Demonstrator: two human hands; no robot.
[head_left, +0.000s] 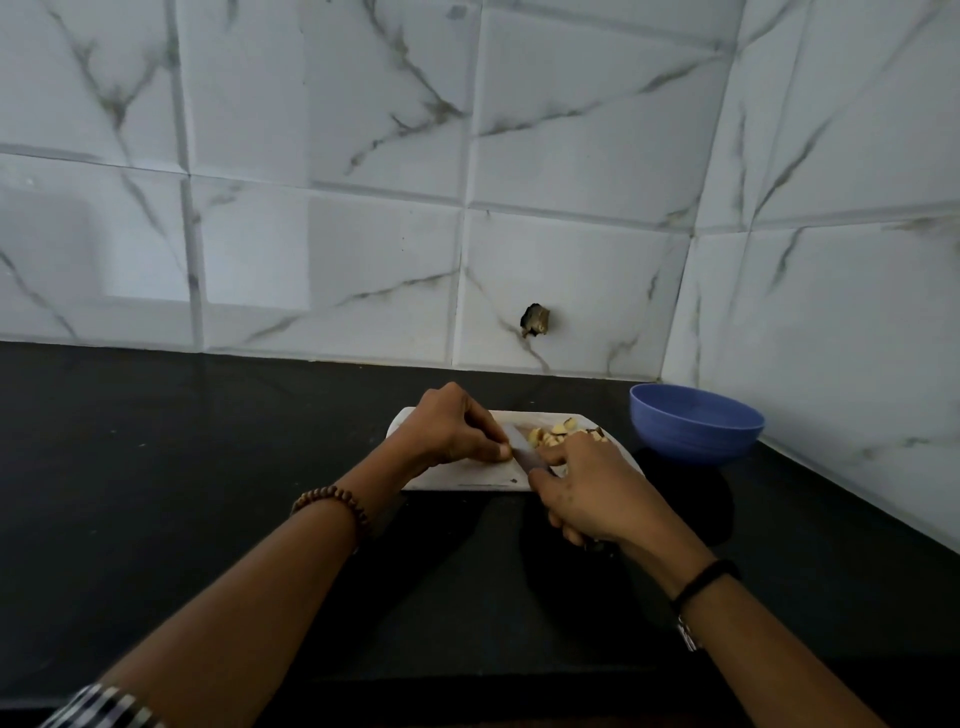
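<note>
A white cutting board (457, 480) lies on the black counter. My right hand (597, 493) grips a knife (524, 454) by its handle, forefinger stretched along the blade, which rests on the board. My left hand (452, 428) has its fingers curled down at the blade's left side, holding a piece of food that the fingers hide. A small pile of pale cut pieces (550, 435) with dark skin lies on the board just beyond the blade.
A blue bowl (696, 423) stands right of the board near the corner. Marble-patterned tile walls rise at the back and right; a hole (535, 319) shows in the back wall. The black counter (182, 441) stretches left and toward me.
</note>
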